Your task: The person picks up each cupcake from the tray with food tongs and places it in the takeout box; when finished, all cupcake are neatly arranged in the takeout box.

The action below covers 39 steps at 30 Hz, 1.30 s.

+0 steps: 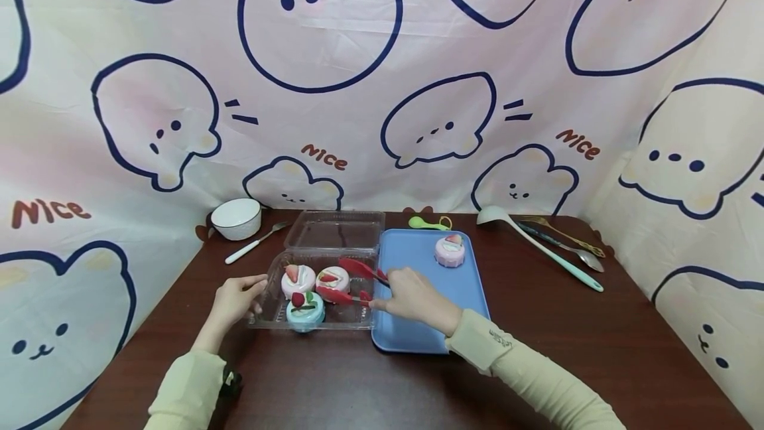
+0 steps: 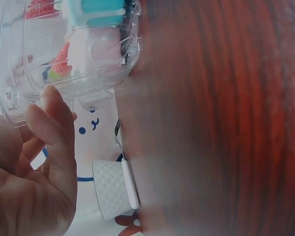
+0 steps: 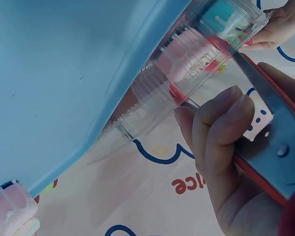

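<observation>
My left hand (image 1: 235, 297) pinches the left rim of a clear plastic box (image 1: 352, 316), whose lid is folded back. Inside the box sit two pink toy cakes with strawberry tops, a left one (image 1: 292, 282) and a right one (image 1: 332, 280), and a blue toy cake (image 1: 306, 312) in front. My right hand (image 1: 412, 297) grips red-tipped tongs (image 3: 270, 132) over the box's right side. The tong tips are spread, one on either side of the right pink cake. In the right wrist view, fingers curl around the tong arms.
A blue tray (image 1: 418, 334) right of the box bears another pink cake (image 1: 449, 251). Behind are a white bowl (image 1: 236, 219), a white-handled fork (image 1: 256, 243) and a green spoon (image 1: 424, 223). A ladle (image 1: 537, 244) and several metal utensils (image 1: 567, 244) lie at the right.
</observation>
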Available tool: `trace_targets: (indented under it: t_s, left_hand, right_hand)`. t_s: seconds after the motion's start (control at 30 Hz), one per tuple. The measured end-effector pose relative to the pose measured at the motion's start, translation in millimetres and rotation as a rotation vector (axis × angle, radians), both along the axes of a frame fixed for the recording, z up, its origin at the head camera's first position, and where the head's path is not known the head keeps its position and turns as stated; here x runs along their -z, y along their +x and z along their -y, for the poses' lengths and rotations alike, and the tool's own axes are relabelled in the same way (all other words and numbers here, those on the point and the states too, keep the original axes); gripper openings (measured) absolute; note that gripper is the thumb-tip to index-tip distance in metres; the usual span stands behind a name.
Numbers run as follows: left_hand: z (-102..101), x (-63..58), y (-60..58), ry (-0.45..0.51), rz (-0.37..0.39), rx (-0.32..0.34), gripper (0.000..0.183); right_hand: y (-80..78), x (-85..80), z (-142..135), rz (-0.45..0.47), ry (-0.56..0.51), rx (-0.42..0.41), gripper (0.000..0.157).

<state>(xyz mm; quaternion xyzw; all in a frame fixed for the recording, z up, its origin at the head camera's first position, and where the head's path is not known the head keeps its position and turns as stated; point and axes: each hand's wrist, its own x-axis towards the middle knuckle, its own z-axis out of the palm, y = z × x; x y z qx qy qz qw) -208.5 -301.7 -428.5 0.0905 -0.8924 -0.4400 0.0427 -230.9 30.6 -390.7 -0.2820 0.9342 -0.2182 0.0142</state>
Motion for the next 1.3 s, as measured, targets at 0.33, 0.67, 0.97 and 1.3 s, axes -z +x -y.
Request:
trace_targets:
  t_s: [0.33, 0.67, 0.97, 1.3]
  left_hand:
    - [0, 0.7, -0.5, 0.001, -0.014, 0.010, 0.039]
    - [-2, 3.4, -2.8, 0.002, -0.032, 0.020, 0.037]
    - [-2, 3.8, -2.8, -0.002, -0.031, 0.016, 0.037]
    - [2, 5.3, -1.9, 0.000, -0.018, 0.003, 0.039]
  right_hand:
    - [4.2, -3.3, -7, -0.031, -0.047, 0.007, 0.043]
    - [13.7, -13.6, -28, -0.201, -0.135, 0.034, 0.043]
    - [11.5, -20.9, -85, -0.280, -0.128, 0.192, 0.066]
    - [-2.9, -7.5, -154, -0.169, -0.108, 0.450, 0.074]
